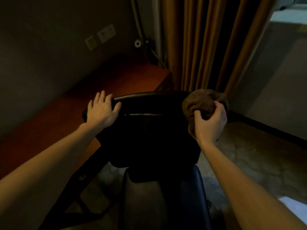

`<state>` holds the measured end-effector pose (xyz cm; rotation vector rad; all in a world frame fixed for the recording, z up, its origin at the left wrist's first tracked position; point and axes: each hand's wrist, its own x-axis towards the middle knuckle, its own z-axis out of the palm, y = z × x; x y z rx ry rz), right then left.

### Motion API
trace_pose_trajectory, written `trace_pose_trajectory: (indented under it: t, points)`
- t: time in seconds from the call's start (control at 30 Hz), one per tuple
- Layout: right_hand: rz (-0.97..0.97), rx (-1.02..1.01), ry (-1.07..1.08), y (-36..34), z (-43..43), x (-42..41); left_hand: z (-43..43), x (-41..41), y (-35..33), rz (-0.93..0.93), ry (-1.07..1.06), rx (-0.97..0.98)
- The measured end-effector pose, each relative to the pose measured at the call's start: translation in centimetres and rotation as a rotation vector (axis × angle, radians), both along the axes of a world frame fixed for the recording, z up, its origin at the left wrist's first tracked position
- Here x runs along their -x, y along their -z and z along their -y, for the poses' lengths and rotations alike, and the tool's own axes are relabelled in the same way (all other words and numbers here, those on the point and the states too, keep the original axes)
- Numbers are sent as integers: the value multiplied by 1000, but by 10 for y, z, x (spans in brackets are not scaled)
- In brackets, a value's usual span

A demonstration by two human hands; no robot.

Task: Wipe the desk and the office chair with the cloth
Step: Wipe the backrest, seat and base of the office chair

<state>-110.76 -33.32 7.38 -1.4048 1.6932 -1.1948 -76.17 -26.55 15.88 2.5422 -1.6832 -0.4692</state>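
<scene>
The black office chair (149,130) stands in front of me, its backrest top in the middle of the head view. My left hand (101,110) rests flat on the backrest's upper left corner, fingers straight. At the upper right corner my right hand (211,123) grips a bunched brown cloth (202,103), which lies against the chair's edge. The reddish wooden desk (79,103) runs along the wall on the left, partly hidden behind the chair and my left arm.
Orange-brown curtains (207,44) hang behind the chair. Wall sockets (106,35) sit above the desk, and a small lamp base with a cable (141,44) stands at its far end. Patterned floor (249,155) lies to the right.
</scene>
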Motion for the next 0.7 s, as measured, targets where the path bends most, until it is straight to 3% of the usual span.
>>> trace_pose_trajectory:
  t: [0.2, 0.33, 0.53, 0.7]
  points:
    - [-94, 99, 123, 38, -8, -61, -8, -41, 33, 88, 49, 199]
    - [56, 133, 265, 45, -35, -137, -32, -67, 38, -4, 59, 277]
    - [-75, 87, -145, 64, -190, -293, -88, -115, 46, 55, 82, 313]
    - [-43, -114, -532, 82, -256, -278, -143, -134, 50, 80, 111, 331]
